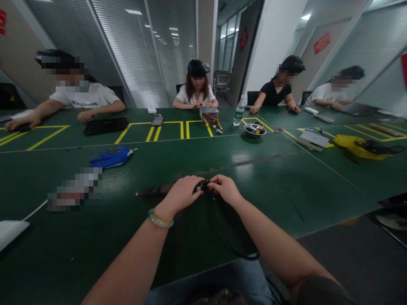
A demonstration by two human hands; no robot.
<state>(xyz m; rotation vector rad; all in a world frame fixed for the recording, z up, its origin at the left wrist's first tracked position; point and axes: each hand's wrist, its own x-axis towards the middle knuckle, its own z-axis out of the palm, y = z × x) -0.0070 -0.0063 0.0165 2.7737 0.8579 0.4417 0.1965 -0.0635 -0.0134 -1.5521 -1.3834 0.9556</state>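
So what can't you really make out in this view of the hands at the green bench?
All in the head view:
Small black part: the left hand and right hand cover most of it.
Dark rod-shaped tool: the left hand hides one end.
Pixelated patch: blurring hides what lies there.
Metal bowl: its contents are too small to name.

small black object (203, 185) mostly hidden between left hand (181, 195) and right hand (226, 189), dark tool (152, 191) partly hidden behind left hand, patch (75, 189) on tabletop (286, 186) blurred, bowl (255, 130) contents too small to tell
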